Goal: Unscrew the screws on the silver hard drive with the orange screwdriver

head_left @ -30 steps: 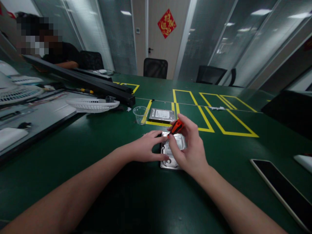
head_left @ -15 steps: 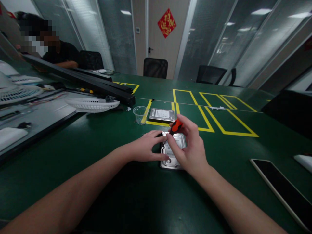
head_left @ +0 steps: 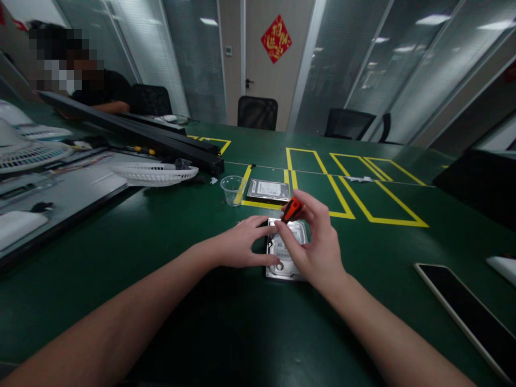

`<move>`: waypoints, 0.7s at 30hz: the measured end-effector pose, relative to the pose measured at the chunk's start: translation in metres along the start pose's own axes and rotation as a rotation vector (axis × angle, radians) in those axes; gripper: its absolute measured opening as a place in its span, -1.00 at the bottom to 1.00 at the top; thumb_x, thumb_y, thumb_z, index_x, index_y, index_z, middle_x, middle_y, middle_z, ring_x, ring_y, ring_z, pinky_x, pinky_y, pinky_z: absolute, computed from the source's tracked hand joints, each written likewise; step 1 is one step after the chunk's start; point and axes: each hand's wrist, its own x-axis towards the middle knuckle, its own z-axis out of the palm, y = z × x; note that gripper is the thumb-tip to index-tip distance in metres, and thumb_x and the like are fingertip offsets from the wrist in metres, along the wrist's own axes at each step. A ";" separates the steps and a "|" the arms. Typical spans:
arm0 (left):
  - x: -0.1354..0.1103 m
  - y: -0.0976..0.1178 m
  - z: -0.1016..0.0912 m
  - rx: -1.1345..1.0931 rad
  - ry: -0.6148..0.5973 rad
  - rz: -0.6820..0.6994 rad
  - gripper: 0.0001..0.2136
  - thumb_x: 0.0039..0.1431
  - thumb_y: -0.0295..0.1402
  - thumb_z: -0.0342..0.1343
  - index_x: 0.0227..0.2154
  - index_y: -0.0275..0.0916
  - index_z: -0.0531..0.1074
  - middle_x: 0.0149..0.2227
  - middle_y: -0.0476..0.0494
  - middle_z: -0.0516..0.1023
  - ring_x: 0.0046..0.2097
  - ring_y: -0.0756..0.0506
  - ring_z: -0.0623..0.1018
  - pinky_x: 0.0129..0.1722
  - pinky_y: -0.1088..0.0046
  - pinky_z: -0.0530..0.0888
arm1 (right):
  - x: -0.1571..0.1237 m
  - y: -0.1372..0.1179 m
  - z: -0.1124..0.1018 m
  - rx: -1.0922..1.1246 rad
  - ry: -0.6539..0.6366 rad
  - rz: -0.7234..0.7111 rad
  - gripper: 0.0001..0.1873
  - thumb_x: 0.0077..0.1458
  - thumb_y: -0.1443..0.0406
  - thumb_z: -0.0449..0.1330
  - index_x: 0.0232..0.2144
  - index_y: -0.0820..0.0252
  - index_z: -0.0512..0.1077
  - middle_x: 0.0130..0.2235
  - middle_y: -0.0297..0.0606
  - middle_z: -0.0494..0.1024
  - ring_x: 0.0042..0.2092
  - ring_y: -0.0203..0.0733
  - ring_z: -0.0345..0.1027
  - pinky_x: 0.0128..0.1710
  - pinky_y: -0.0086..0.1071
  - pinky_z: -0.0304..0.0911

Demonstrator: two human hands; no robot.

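A silver hard drive (head_left: pixel 278 248) lies flat on the green table in front of me, its right part covered by my right hand. My right hand (head_left: pixel 320 242) grips a red-and-black screwdriver (head_left: pixel 292 209) between thumb and fingers, tilted with its tip toward the drive's upper left area. Where exactly the tip sits is too small to make out. From the left, my left hand (head_left: pixel 242 242) reaches onto the drive with fingers spread, thumb resting by the lower left and a forefinger close to the screwdriver's shaft. A second hard drive (head_left: pixel 268 190) lies beyond, inside yellow tape.
A clear plastic cup (head_left: pixel 232 191) stands left of the far drive. White fan grilles (head_left: pixel 155 173), long black bars (head_left: pixel 161 141) and a grey panel (head_left: pixel 80 193) occupy the left. A phone-like device (head_left: pixel 463 317) lies at right. Across the table sits another person (head_left: pixel 108 91).
The screwdriver handle has turned slightly in my right fingers. Both hands and the drive stay in nearly the same place.
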 end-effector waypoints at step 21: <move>0.000 -0.001 0.000 0.026 -0.006 0.023 -0.25 0.30 0.15 0.35 0.45 0.00 0.37 0.54 -0.33 0.22 0.53 -0.50 0.24 0.49 -0.23 0.24 | -0.003 0.001 0.003 0.067 0.012 0.015 -0.23 0.36 0.39 0.27 0.49 -0.14 0.14 0.26 -0.11 0.52 0.15 0.05 0.58 0.18 0.08 0.57</move>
